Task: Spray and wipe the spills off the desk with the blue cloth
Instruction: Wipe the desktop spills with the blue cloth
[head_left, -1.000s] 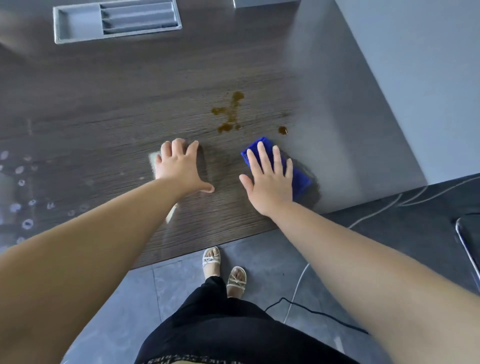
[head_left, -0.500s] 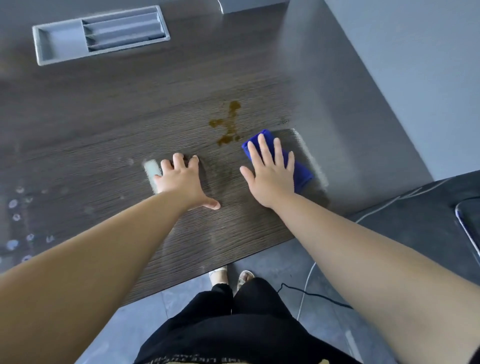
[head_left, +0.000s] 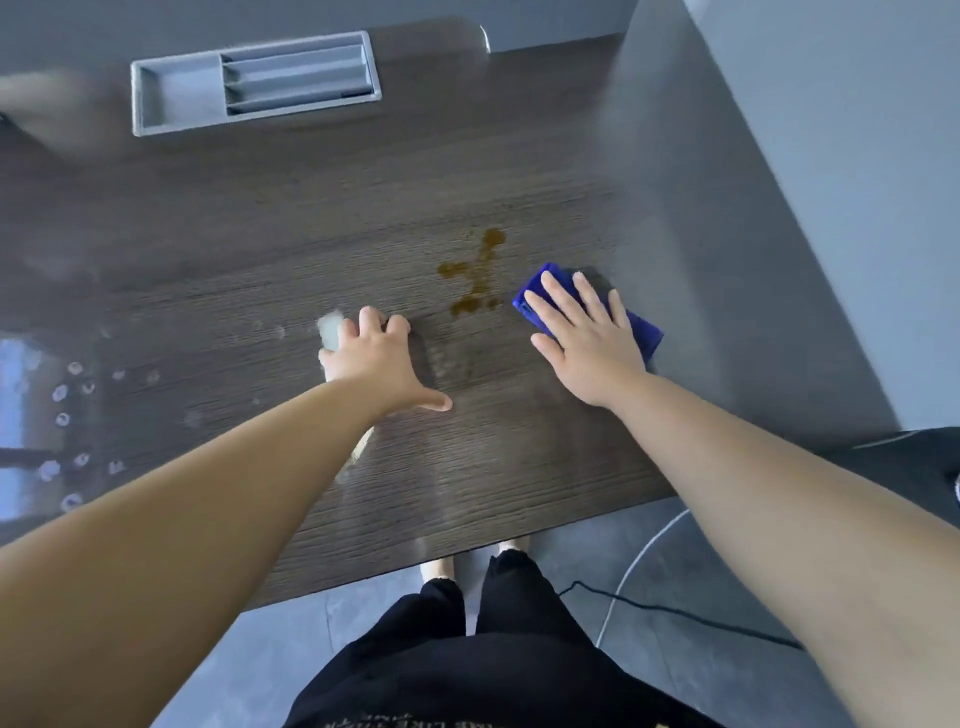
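A brown spill (head_left: 475, 280) of several joined blotches lies on the dark wood-grain desk (head_left: 234, 234). Just right of it is the blue cloth (head_left: 645, 332), pressed flat to the desk under my right hand (head_left: 587, 343), whose fingers are spread over it; only the cloth's left and right ends show. My left hand (head_left: 379, 358) rests flat on the desk left of the spill, fingers apart, holding nothing. A pale blurred patch shows by its fingertips. No spray bottle is in view.
A grey recessed tray (head_left: 249, 83) with slots sits at the desk's far side. Pale droplets (head_left: 67, 415) dot the glossy left part. A grey panel (head_left: 857, 156) borders the right edge. Cables (head_left: 675, 613) lie on the floor by my feet.
My right hand has slid the blue cloth away from me and toward the spill, passing over a small brown drop that no longer shows. My left hand has stayed flat on the desk.
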